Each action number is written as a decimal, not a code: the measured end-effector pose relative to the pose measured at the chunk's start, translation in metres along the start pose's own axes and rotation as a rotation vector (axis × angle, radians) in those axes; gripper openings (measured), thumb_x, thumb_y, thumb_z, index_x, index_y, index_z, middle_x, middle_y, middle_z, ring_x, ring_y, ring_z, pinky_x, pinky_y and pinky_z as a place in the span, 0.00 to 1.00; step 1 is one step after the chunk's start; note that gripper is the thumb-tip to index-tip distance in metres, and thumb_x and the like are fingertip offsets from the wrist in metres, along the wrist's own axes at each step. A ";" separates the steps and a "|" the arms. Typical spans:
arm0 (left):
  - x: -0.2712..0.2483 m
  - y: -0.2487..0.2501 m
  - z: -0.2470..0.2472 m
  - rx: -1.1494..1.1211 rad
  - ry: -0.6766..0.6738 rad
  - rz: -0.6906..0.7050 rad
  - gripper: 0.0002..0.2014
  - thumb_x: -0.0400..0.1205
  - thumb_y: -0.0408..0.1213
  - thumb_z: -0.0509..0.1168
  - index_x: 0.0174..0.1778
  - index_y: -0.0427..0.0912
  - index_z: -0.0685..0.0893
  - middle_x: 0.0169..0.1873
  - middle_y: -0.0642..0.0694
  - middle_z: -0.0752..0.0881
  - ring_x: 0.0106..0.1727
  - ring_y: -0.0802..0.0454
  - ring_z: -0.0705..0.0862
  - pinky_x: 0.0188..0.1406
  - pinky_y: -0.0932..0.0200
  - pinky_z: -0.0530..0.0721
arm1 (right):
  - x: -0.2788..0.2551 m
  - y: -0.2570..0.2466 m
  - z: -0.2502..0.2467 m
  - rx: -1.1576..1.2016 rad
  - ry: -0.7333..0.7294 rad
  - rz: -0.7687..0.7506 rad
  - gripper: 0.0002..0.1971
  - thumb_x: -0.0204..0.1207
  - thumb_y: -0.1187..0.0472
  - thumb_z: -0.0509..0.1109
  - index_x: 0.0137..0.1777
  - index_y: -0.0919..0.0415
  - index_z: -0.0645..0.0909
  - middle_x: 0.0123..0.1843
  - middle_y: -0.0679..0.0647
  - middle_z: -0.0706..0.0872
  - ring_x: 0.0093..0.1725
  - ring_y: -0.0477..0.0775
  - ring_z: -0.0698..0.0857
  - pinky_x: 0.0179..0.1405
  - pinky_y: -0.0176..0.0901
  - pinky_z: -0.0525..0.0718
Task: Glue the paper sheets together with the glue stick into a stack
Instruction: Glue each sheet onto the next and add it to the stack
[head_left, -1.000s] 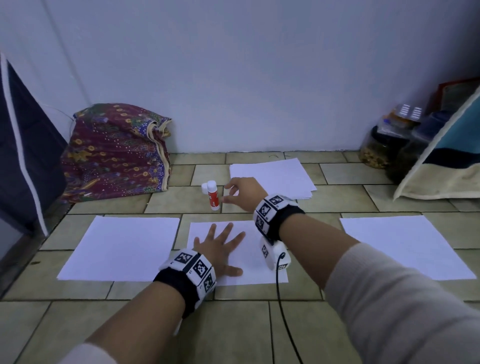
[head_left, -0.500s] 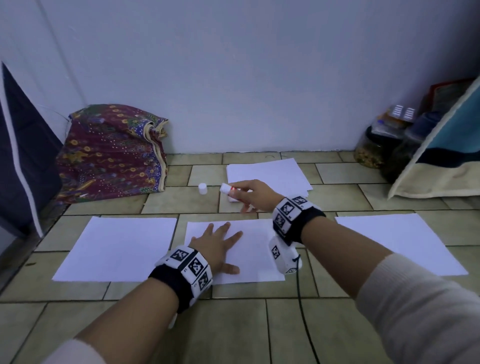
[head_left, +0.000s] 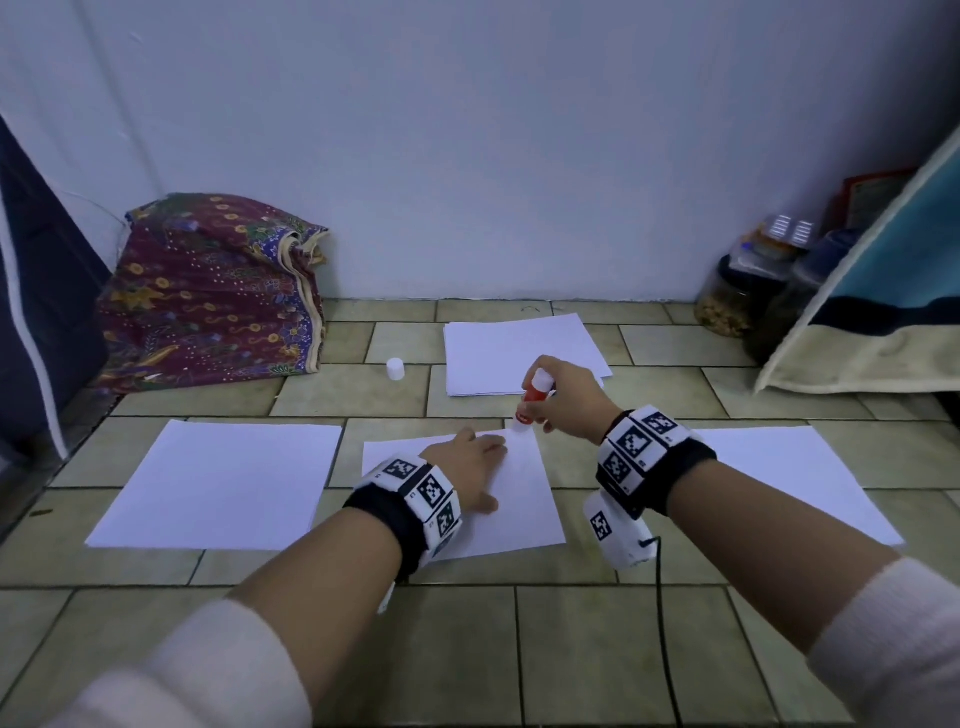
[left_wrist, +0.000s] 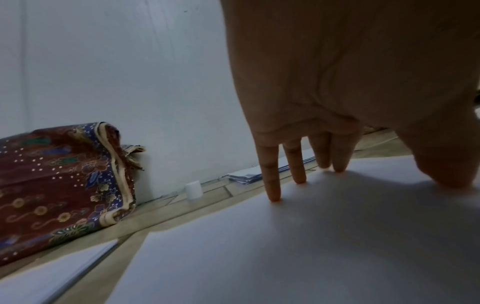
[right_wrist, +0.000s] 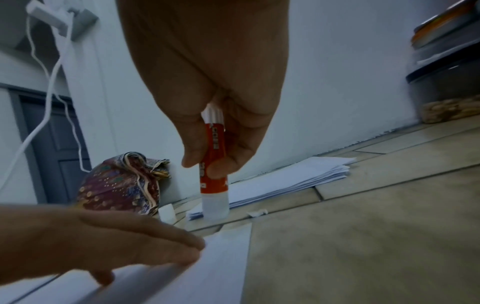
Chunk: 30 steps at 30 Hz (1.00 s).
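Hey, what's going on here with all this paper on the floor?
A person is gluing paper sheets on a tiled floor. The left hand presses flat on the middle sheet, while the right hand holds the uncapped glue stick, tip down at that sheet's far right corner. Its cap stands on the tiles, beside a paper pile.

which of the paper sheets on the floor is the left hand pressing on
The middle sheet of the near row: the left hand lies flat on it. The left sheet, right sheet and far pile lie untouched.
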<state>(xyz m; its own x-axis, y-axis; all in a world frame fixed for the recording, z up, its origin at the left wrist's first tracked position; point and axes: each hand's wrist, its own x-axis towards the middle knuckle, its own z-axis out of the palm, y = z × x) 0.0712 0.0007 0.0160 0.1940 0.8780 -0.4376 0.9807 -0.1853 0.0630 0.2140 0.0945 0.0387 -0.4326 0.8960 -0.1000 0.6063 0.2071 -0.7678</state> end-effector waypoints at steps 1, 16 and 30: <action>0.002 0.001 0.000 0.010 -0.008 -0.009 0.37 0.82 0.49 0.64 0.83 0.42 0.55 0.83 0.53 0.55 0.77 0.47 0.60 0.63 0.45 0.79 | -0.001 0.000 0.003 -0.014 -0.003 -0.002 0.11 0.72 0.70 0.74 0.43 0.59 0.74 0.43 0.59 0.85 0.33 0.53 0.83 0.26 0.38 0.83; 0.008 0.004 0.001 -0.025 0.005 -0.074 0.44 0.75 0.56 0.71 0.83 0.46 0.57 0.80 0.53 0.59 0.77 0.49 0.61 0.64 0.44 0.79 | -0.008 0.008 0.012 -0.369 -0.129 -0.160 0.11 0.74 0.70 0.71 0.50 0.57 0.74 0.51 0.59 0.86 0.51 0.60 0.83 0.49 0.51 0.83; 0.010 0.001 0.003 -0.002 0.006 -0.050 0.45 0.76 0.57 0.70 0.84 0.45 0.54 0.81 0.54 0.57 0.78 0.50 0.59 0.66 0.44 0.78 | -0.063 0.018 -0.005 -0.361 -0.360 -0.254 0.12 0.74 0.68 0.74 0.46 0.54 0.74 0.47 0.52 0.89 0.48 0.49 0.88 0.52 0.45 0.86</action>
<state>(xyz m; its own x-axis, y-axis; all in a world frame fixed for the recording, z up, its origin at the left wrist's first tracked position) 0.0738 0.0081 0.0090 0.1448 0.8887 -0.4349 0.9892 -0.1402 0.0430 0.2550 0.0433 0.0345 -0.7566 0.6230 -0.1985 0.6157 0.5766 -0.5371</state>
